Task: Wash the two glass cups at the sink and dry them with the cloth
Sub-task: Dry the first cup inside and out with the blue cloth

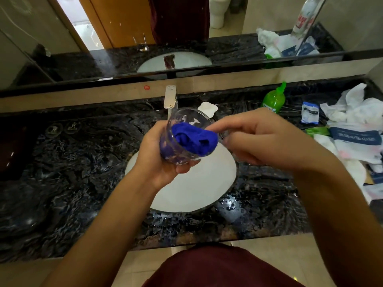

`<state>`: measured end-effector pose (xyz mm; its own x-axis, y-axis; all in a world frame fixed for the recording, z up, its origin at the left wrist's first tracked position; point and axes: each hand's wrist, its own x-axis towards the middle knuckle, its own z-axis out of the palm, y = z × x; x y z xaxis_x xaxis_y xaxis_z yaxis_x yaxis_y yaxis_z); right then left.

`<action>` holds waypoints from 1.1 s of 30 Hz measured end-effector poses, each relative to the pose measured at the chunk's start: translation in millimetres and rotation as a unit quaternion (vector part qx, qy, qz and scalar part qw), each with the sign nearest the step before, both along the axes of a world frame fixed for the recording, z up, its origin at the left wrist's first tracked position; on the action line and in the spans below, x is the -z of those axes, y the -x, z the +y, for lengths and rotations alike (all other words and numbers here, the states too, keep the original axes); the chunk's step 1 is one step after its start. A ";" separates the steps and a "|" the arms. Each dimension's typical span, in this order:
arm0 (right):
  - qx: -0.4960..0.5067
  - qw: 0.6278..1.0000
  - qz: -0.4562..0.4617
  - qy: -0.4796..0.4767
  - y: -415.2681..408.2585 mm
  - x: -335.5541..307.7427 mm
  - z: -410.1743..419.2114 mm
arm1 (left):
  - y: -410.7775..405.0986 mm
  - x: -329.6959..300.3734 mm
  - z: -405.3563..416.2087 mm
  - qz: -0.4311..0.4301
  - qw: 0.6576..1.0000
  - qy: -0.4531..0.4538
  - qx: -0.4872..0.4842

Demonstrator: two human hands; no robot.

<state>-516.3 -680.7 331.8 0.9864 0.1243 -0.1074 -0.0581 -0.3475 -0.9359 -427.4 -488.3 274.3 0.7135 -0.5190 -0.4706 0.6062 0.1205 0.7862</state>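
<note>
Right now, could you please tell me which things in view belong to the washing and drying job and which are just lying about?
In use: glass cup in the left hand; blue cloth stuffed inside it; right hand at the cloth; sink; faucet.

Lying about: green bottle; white plastic bags; blue-and-white packet.

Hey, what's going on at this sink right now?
A person is drying a glass cup over the white sink. The left hand holds the cup tilted, with the blue cloth stuffed inside it. The right hand is at the cup's rim, fingers on the cloth. The tap shows no water running. A green bottle stands on the counter.
</note>
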 end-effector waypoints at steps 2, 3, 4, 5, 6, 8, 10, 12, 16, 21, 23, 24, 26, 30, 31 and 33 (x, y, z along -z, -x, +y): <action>-0.020 0.995 -0.068 0.067 -0.7 2.4 -4.9 | -1.8 5.3 1.2 0.007 0.999 0.013 0.036; -0.025 0.991 -0.088 0.096 -1.5 4.2 -7.3 | -2.3 7.7 1.9 0.017 0.999 0.017 0.047; -0.034 0.987 -0.100 0.121 -2.5 5.0 -8.9 | -2.5 9.5 2.8 0.029 0.998 0.020 0.058; -0.042 0.983 -0.107 0.141 -3.6 5.1 -9.3 | -3.0 12.2 3.5 0.041 0.997 0.024 0.069; -0.056 0.981 -0.105 0.150 -4.2 3.4 -8.2 | -2.7 13.9 3.3 0.056 0.995 0.032 0.077; -0.089 0.978 -0.095 0.163 -4.8 1.1 -5.5 | -1.3 15.9 1.4 0.094 0.991 0.052 0.082; -0.111 0.964 -0.105 0.219 -5.8 0.0 -1.1 | 0.1 20.0 0.1 0.113 0.988 0.053 0.090; -0.096 0.939 -0.138 0.300 -6.0 0.4 5.5 | 1.7 22.2 0.0 0.128 0.986 0.048 0.095; -0.035 0.921 -0.200 0.333 0.0 7.8 24.4 | 5.1 17.0 -0.2 0.141 0.987 0.029 0.067; 0.121 0.939 -0.227 0.227 -1.0 30.3 37.9 | 9.5 7.5 -1.1 0.034 0.999 -0.025 0.022; 0.174 0.937 -0.214 0.214 -1.6 36.1 40.1 | 10.1 5.8 -3.8 -0.009 0.999 -0.040 0.019; 0.196 0.935 -0.210 0.209 -2.9 38.4 42.0 | 10.5 5.2 -4.8 -0.029 0.998 -0.047 0.014; 0.241 0.930 -0.205 0.189 -6.6 43.2 44.8 | 11.7 5.0 -7.6 -0.075 0.995 -0.060 -0.005; 0.295 0.922 -0.208 0.137 -13.1 48.0 46.6 | 14.0 2.9 -11.4 -0.148 0.987 -0.042 -0.050; 0.297 0.920 -0.214 0.140 -14.8 48.5 47.2 | 13.8 1.0 -11.1 -0.158 0.985 -0.038 -0.064; 0.307 0.912 -0.231 0.143 -18.2 48.0 47.5 | 11.9 -1.7 -10.4 -0.157 0.983 -0.036 -0.089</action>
